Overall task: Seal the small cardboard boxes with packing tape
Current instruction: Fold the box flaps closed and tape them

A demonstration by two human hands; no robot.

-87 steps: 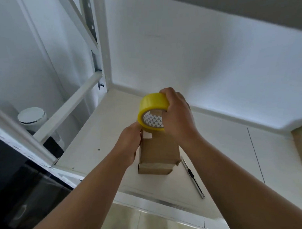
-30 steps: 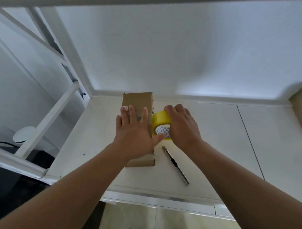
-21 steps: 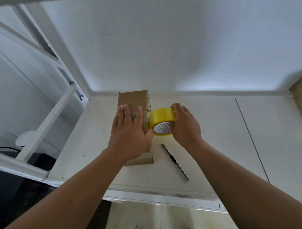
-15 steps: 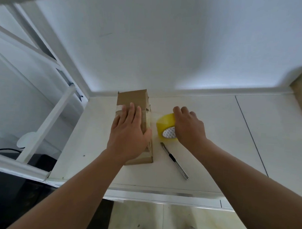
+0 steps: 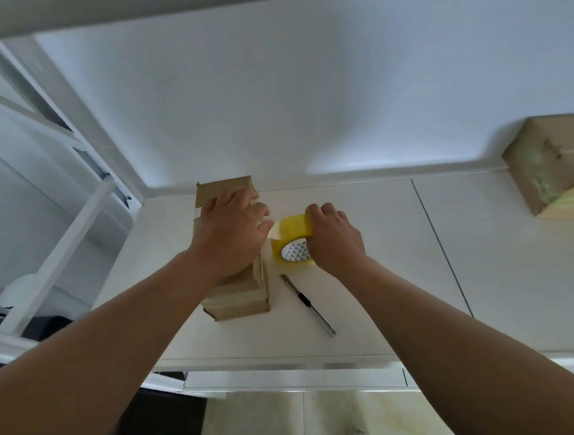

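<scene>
Head view: left hand lies flat, fingers straight, pressing on the cardboard box, which sits on the tabletop. Right hand wraps the yellow tape roll just right of the box. A short strip spans roll to box at the left thumb. Knife lies beside the box. Suggest: pull the strip taut and low, wrap it down the side, rub it flat before cutting. Second box, far right, looks taped.
</scene>
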